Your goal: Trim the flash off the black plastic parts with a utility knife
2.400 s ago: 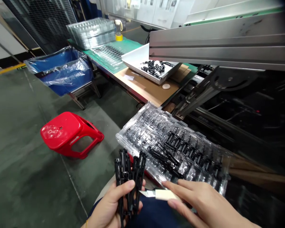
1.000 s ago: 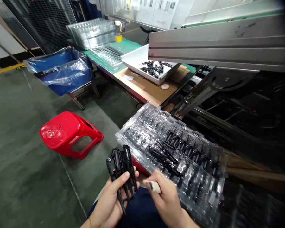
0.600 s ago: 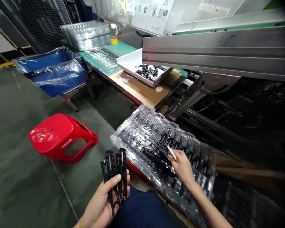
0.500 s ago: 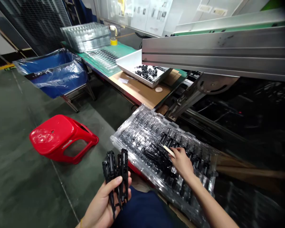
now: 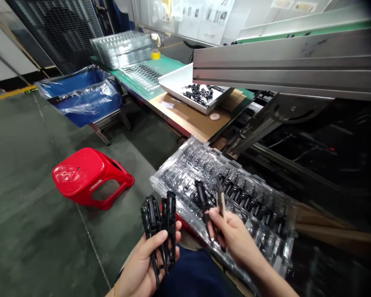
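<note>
My left hand (image 5: 145,264) grips a bundle of black plastic parts (image 5: 159,225) upright, low in the middle of the view. My right hand (image 5: 235,237) holds one black part (image 5: 203,202) together with a thin pale tool (image 5: 221,202), just above the near edge of a clear blister tray (image 5: 266,231). That tray rests across my lap, and several black parts sit in its pockets.
A tipped red stool (image 5: 88,175) lies on the floor at left. Behind stand a blue bin lined with plastic (image 5: 80,93), a bench with stacked clear trays (image 5: 122,49) and a white tray of black parts (image 5: 179,82). A metal conveyor frame (image 5: 284,66) overhangs at right.
My right hand went from beside my left hand out to the tray, then came back holding a black part along with the tool. The left hand kept its bundle.
</note>
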A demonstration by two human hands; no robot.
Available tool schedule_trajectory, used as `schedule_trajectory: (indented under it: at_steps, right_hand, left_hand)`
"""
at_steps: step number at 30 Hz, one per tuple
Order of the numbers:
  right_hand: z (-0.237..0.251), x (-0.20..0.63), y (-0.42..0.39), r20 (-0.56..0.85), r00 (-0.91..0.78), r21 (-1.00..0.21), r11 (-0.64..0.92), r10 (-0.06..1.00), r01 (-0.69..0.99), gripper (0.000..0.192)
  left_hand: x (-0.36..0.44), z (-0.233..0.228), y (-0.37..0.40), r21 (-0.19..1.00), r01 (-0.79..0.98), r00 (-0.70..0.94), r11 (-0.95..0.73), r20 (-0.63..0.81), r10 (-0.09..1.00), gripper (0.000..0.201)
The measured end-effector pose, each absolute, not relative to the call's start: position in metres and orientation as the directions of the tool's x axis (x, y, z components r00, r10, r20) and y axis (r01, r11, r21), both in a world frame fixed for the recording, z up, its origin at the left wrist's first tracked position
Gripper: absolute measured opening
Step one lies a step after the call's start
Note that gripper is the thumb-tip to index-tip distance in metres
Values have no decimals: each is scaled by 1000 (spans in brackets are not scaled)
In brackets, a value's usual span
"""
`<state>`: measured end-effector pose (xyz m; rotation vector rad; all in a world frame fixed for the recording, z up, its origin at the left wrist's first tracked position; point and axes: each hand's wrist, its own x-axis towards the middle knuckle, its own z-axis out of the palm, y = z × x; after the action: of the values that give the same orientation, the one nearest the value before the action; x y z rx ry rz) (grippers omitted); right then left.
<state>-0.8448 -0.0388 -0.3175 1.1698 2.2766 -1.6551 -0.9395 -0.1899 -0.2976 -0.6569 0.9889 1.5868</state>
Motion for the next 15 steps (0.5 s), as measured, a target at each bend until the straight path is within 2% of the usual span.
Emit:
schedule_trajectory:
  at_steps: [2,4,6,8,11,15]
  right_hand:
    - [-307,-853,-61,-537,-744,-837,-139,397,530,42]
    - [-304,-859,-76,-560,-771,-816,-361,303,451,34]
    - [-306,-863,-85,-563,-784,-786,-460,260,412,28]
    - [-310,-866,-89,-544,-805,-783,-488,238,385,29]
    - [-315,-867,-90,-510,-829,-809,-457,230,370,26]
    - [-317,-865,-86,-468,-833,-876,-281,296,392,19]
  left_hand:
    - [-936,-298,-187,345,-939,-309,-10,-826,472,34]
    - [-934,-300,-185,396,-918,-355,-16,-803,479,37]
    - [-931,-305,-183,432,-900,-399,-58,-764,507,36]
    - [-930,-309,-181,482,-869,-465,-111,-719,516,31]
    - [-928,-312,-181,587,-794,-587,-160,-671,454,29]
    - [-929,-311,-180,714,-686,-700,-144,-592,400,40]
